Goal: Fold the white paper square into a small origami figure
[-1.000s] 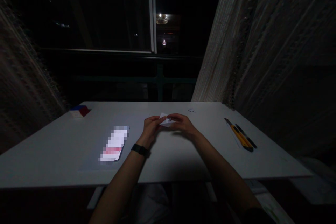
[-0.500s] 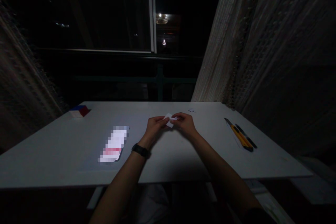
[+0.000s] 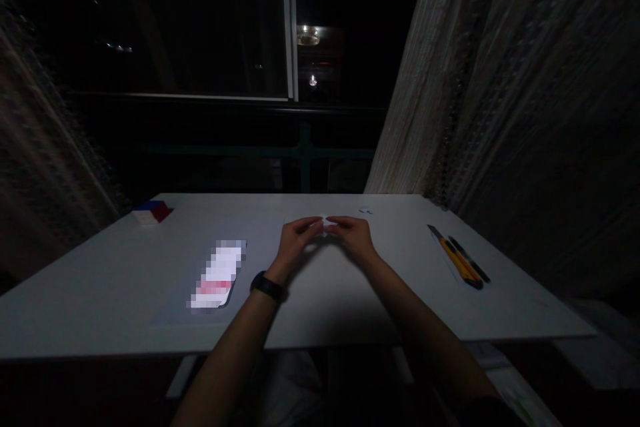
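A small piece of white folded paper (image 3: 325,226) is pinched between my two hands, above the middle of the white table (image 3: 330,293). My left hand (image 3: 297,239) grips its left side with thumb and fingers; a black watch sits on that wrist. From the right, my right hand (image 3: 353,235) closes on the other side of the paper. The fingertips nearly meet and cover most of it, so its folds are hard to make out.
At left a lit phone (image 3: 219,275) lies on a pale sheet, with a coloured cube (image 3: 151,211) farther back. A yellow utility knife (image 3: 455,258) and a black pen (image 3: 469,259) lie at right. Small paper scraps (image 3: 366,211) rest near the back edge.
My fingers have drawn closer together over the paper, and less of it shows between them. Both forearms stay in nearly the same place.
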The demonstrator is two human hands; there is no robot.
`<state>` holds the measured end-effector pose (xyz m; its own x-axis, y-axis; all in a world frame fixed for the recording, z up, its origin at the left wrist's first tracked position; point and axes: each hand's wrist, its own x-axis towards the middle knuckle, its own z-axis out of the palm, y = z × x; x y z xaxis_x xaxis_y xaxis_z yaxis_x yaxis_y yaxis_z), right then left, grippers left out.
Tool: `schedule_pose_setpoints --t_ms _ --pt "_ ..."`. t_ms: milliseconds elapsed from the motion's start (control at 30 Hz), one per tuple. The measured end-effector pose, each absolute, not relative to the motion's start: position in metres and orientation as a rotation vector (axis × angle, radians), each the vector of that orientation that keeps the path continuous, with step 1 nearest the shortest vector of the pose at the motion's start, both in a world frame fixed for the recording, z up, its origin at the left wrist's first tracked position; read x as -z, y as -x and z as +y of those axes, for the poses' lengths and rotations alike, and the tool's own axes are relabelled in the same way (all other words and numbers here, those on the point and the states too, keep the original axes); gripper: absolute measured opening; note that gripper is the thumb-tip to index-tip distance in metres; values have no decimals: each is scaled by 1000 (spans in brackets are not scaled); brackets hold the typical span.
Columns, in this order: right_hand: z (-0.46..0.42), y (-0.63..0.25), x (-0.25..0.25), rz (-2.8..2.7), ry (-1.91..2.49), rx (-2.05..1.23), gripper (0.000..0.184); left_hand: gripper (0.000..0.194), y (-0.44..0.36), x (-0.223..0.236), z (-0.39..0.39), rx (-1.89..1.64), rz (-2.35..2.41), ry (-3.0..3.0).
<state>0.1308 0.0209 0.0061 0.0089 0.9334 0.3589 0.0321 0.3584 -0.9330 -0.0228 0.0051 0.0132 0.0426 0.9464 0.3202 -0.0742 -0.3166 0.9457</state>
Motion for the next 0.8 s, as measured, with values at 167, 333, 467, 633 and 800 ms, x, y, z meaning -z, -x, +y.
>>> schedule_pose_setpoints --t_ms 167,333,467,633,800 --pt "22 -132 -7 -1369 959 -908 32 39 20 -17 3 -1437 1055 -1392" --pt "25 -132 -3 -1363 913 -943 34 33 19 -17 3 -1489 1088 -1346" --pt "26 -130 1 -1318 905 -960 38 43 21 -17 4 -1468 1084 -1384" --pt "25 -130 1 -1204 888 -1127 46 53 23 -11 8 -1437 1051 -1371" --pt "26 -130 2 -1098 964 -1174 35 42 21 -6 11 -1388 967 -1186"
